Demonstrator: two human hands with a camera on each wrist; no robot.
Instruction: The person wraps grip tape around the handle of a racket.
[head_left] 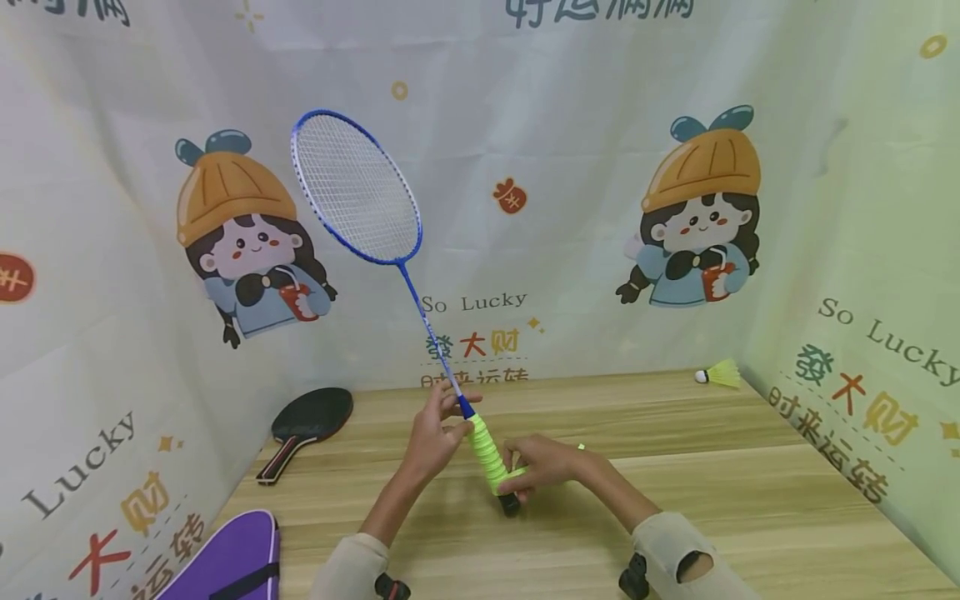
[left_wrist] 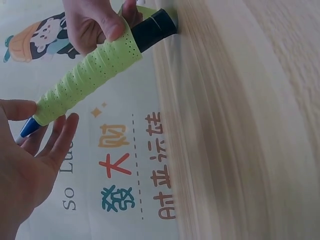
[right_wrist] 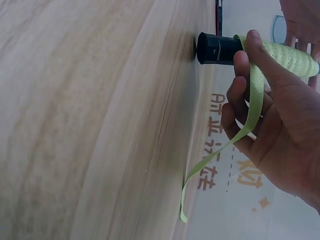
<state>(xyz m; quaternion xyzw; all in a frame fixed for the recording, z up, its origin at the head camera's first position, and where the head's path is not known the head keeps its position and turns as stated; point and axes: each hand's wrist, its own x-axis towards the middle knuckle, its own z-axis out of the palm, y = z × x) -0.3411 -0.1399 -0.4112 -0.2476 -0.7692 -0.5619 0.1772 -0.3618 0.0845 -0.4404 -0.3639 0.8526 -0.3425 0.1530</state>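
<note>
A blue badminton racket is held up at a slant, its strung head toward the upper left and its butt low near the table. Pale green perforated overgrip tape winds in ridges round the handle, while the black butt end is uncovered. My left hand holds the handle's top by the blue cone, thumb on one side and fingers behind. Near the butt, my right hand pinches the tape against the handle. From its fingers a loose tape tail hangs to the table.
On the wooden table, a black table tennis bat lies at the left. A purple case with a black strap sits at the near left. A yellow shuttlecock lies at the back right. Printed cloth hangs behind and on both sides.
</note>
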